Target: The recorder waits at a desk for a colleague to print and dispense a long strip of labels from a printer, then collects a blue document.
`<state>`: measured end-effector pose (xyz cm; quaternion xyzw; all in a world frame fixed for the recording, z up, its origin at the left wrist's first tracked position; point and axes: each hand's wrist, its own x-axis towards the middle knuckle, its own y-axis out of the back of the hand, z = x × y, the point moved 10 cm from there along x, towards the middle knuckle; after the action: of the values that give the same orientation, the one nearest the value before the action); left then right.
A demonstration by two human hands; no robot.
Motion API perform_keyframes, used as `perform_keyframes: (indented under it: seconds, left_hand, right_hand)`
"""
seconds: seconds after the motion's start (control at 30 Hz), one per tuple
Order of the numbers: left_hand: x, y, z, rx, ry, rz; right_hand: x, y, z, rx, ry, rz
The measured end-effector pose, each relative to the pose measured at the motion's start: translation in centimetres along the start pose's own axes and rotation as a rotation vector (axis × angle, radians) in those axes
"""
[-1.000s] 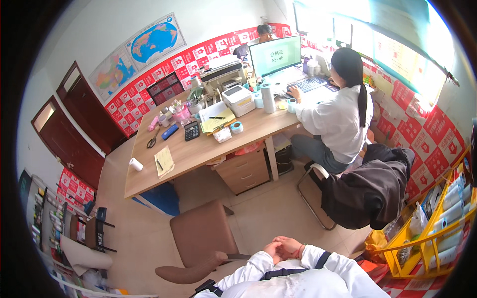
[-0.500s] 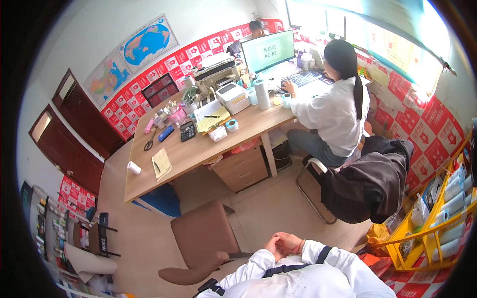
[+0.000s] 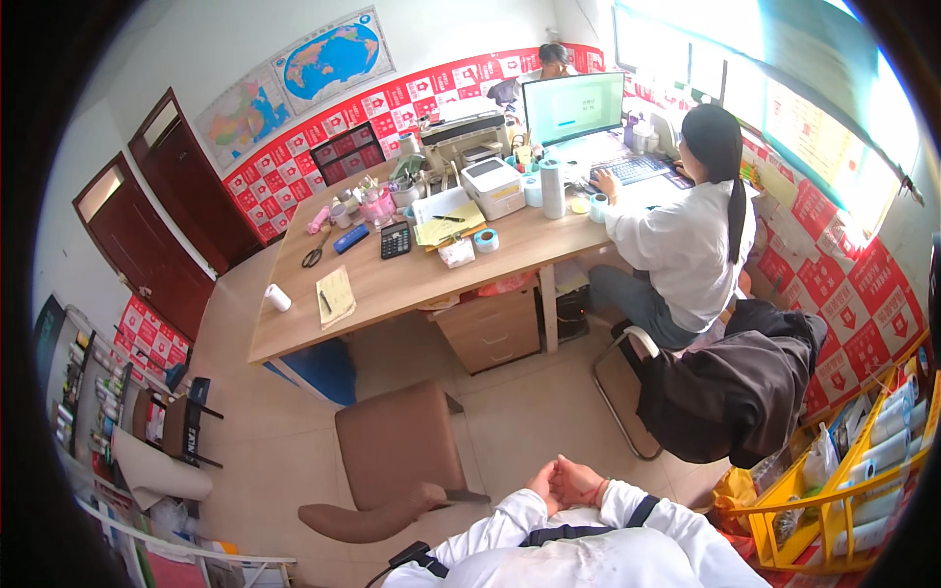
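Clasped together in front of my body are my left hand (image 3: 545,486) and my right hand (image 3: 580,482). Their fingers are closed against each other, and no object shows between them. White sleeves cover both forearms, with dark straps near them. Closest to my hands is a brown padded chair (image 3: 397,446), turned sideways and touched by neither hand. Beyond it stands a wooden desk (image 3: 392,294), out of contact with my hands.
A person in white (image 3: 676,230) sits typing at a keyboard (image 3: 632,171) before a monitor (image 3: 573,108). A dark jacket (image 3: 730,382) drapes that chair. Another person (image 3: 554,59) is behind the monitor. A yellow rack (image 3: 784,510) with rolls stands right; a printer (image 3: 493,186) is on the desk.
The whole view has shifted, so the desk and seated person appear further right and lower. The monitor's large text has become smaller. My hands stay clasped.
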<state>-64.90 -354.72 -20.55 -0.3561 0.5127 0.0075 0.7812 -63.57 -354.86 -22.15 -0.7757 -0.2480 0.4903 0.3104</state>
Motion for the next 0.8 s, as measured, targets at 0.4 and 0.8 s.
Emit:
perform_keyframes:
  seconds: [0.4,0.8]
  left_hand:
    - [-0.5,-0.2,-0.9,0.032,0.031,-0.012]
    - [0.5,-0.3,-2.4,0.074,0.049,-0.016]
  right_hand:
    - [-1.2,0.2,0.8,-0.042,-0.021,0.000]
    - [-3.8,-0.5,0.8,-0.031,-0.022,0.018]
